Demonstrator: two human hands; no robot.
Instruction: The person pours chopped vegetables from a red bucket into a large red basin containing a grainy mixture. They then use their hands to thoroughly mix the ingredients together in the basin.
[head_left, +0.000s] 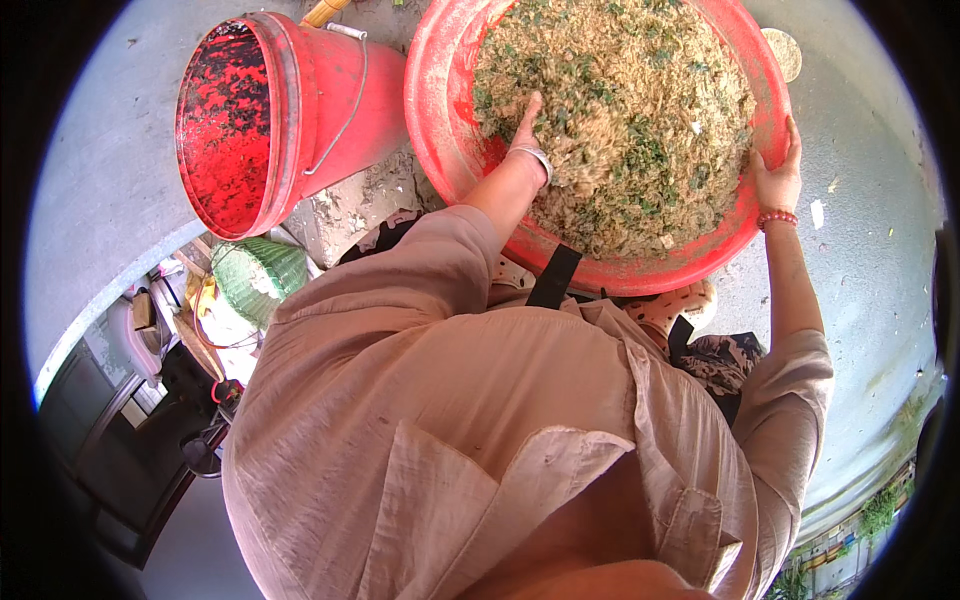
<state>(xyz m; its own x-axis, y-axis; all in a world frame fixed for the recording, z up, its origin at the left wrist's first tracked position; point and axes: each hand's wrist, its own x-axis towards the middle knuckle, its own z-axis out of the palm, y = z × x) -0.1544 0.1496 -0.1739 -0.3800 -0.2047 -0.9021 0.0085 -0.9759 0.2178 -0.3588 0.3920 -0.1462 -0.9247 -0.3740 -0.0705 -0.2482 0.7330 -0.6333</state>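
A wide red plastic basin (442, 112) in front of me holds a heap of crumbly tan mash mixed with chopped green leaves (660, 97). My left hand (529, 131), with a silvery bangle at the wrist, is in the left part of the mash. Its thumb sticks up, while its other fingers are hidden by blurred mash, so its grip cannot be made out. At the basin's right rim, my right hand (778, 176) rests with thumb inside and fingers along the outer edge, a red bead bracelet on its wrist.
A red bucket (349, 105) with a wire handle lies tipped left of the basin, its inside stained dark. Below it is a green woven basket (259, 277). A pale round object (782, 55) lies beyond the basin's right rim. My patterned clogs (682, 304) are close under the near rim.
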